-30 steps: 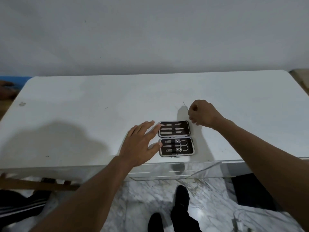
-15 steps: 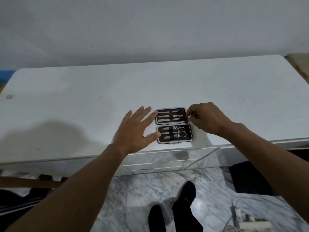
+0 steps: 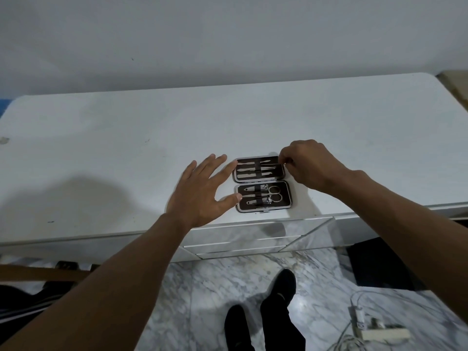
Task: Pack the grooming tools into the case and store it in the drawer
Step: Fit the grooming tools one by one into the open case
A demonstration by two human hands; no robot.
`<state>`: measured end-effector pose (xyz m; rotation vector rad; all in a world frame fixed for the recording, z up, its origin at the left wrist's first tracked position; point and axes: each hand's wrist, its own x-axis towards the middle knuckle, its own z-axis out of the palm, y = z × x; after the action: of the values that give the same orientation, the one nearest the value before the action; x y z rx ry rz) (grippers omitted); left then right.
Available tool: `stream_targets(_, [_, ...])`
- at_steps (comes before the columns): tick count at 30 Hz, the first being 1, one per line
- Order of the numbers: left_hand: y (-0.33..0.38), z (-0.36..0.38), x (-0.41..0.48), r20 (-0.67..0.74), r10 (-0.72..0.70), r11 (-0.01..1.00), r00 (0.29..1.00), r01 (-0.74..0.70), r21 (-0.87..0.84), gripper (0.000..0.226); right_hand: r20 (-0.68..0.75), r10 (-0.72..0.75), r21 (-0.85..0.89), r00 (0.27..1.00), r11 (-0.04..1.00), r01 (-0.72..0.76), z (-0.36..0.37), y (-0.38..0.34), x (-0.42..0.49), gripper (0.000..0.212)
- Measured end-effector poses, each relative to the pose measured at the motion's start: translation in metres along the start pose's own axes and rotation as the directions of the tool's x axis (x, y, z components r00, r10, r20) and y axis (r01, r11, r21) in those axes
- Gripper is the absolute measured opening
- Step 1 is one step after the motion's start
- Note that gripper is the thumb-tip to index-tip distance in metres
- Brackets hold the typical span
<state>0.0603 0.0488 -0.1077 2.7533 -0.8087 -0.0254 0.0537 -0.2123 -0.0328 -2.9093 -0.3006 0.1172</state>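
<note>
Head view: the open manicure case (image 3: pixel 262 183) on the counter (image 3: pixel 126 148) is touched by the flat, spread left hand (image 3: pixel 200 196); a thin tool (image 3: pixel 269 162) is pinched by the right hand (image 3: pixel 309 165).

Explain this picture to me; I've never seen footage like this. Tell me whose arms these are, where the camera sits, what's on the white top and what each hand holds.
No machine here: these are a person's own two arms, filmed by one wide-angle camera on their head, looking down. On the white counter lies a small case, opened flat, with metal grooming tools strapped into both halves. The left hand is spread flat, fingertips against the case's left edge, holding nothing. The right hand pinches at the far half's right end, apparently the tip of a thin tool there. Drawers sit below the counter's edge.
</note>
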Motion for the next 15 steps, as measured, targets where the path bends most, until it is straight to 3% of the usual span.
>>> stream_targets(15, [0.0015, -0.0023, 0.0009, -0.013, -0.009, 0.999, 1.000, 0.009, -0.031, 0.072, 0.001, -0.028, 0.032, 1.000, 0.999, 0.028, 0.0037, 0.0039, 0.0039, 0.032])
